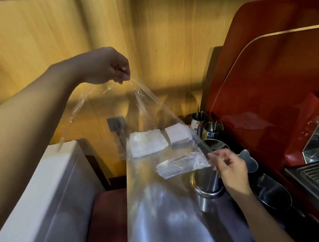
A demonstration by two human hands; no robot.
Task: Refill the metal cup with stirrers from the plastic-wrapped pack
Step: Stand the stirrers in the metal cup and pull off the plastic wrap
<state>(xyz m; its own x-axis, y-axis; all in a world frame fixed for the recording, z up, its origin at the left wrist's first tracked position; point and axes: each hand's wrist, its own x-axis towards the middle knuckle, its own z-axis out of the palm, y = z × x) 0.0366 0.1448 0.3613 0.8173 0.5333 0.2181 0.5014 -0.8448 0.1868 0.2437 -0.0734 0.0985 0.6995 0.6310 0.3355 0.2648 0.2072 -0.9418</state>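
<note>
My left hand [110, 68] is raised high over the counter, its fingers pinched shut on a clear plastic wrap [146, 106]. The wrap stretches down and to the right toward the pack. The plastic-wrapped pack of stirrers [182, 166] hangs just above the steel counter, left of the metal cup. My right hand [233, 170] grips the pack's right end, directly in front of the tall metal cup [205, 180]. The cup stands upright, and its open rim shows behind my fingers. I cannot see inside it.
Two white napkin stacks [147, 144] [178, 135] lie at the back of the steel counter [161, 211]. Two smaller steel cups [212, 129] stand behind them. A red espresso machine [264, 88] fills the right. A steel pitcher [272, 193] sits by my right wrist, and a white appliance [44, 180] stands at the left.
</note>
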